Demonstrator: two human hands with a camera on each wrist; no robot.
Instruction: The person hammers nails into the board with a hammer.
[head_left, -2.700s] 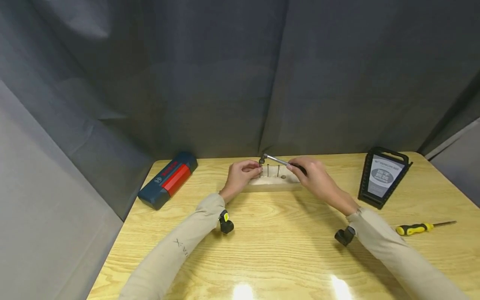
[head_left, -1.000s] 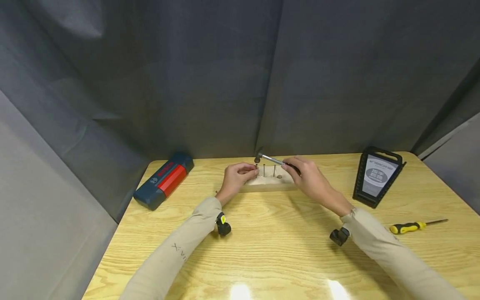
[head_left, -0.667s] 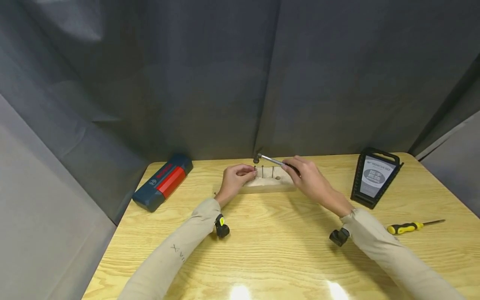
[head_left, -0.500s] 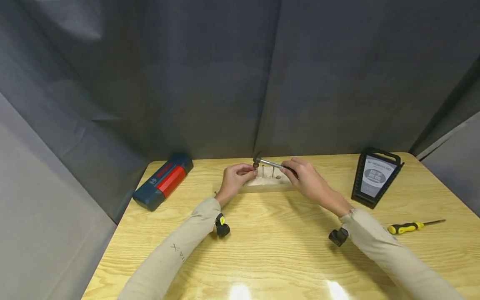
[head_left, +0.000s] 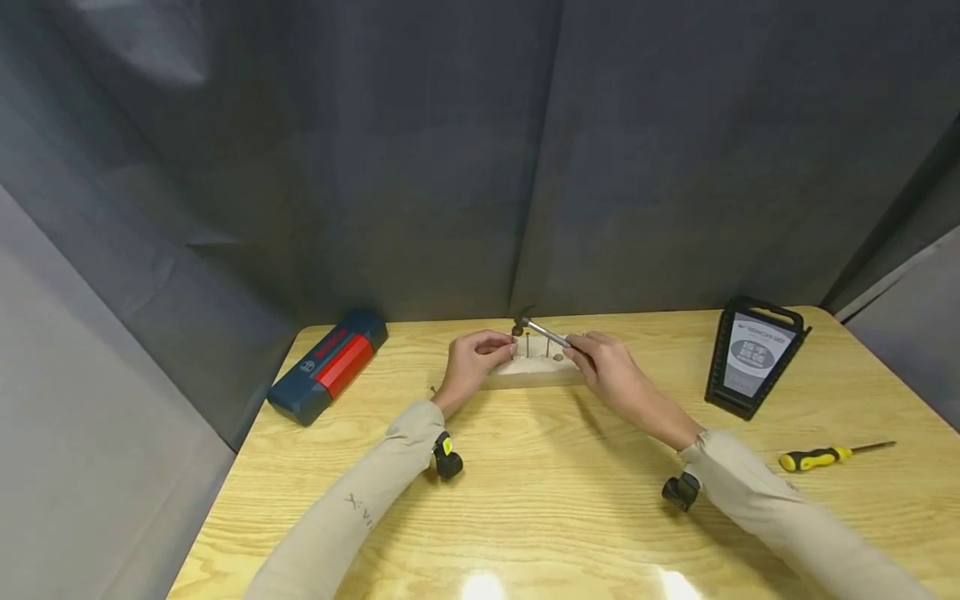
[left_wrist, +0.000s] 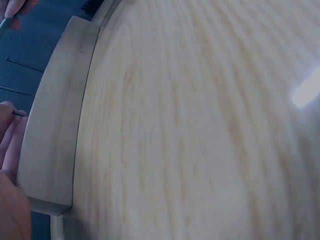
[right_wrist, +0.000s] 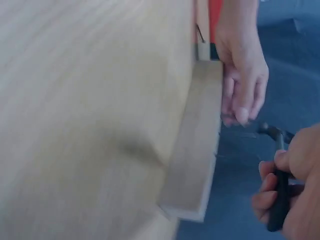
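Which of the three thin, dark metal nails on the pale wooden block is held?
The leftmost nail, pinched by the person's left hand; the middle nail and right nail stand in the block unheld.

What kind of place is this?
Probably a little workshop spot: there's a hammer, nails standing in a block, and a screwdriver on the table.

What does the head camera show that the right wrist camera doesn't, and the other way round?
Only the head view shows the screwdriver and the black holder with its pale label. Only the right wrist view shows the butt end of the hammer. Both show the left hand, the right hand gripping the hammer, and the wooden block.
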